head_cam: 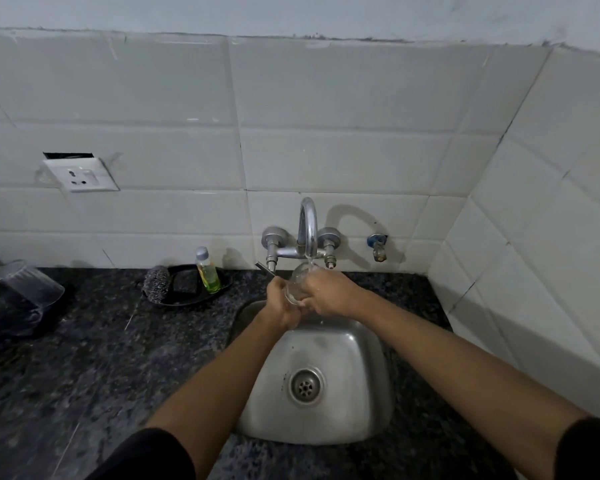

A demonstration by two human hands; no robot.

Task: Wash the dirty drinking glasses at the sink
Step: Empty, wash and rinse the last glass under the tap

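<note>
A clear drinking glass (298, 280) is held upright under the chrome tap (308, 227), and a thin stream of water runs into its mouth. My left hand (282, 303) grips it from the left and below. My right hand (328, 293) wraps around it from the right. Both hands are over the back edge of the steel sink (347, 355), whose drain (306, 385) lies below them. Much of the glass is hidden by my fingers.
A black soap tray (219, 291) with a steel scrubber (156, 284), a dark sponge (185, 284) and a bottle of yellow-green liquid (208, 275) sits left of the tap. Clear glasses (21, 282) lie at the far left on the dark granite counter (101, 358). Tiled walls close in behind and right.
</note>
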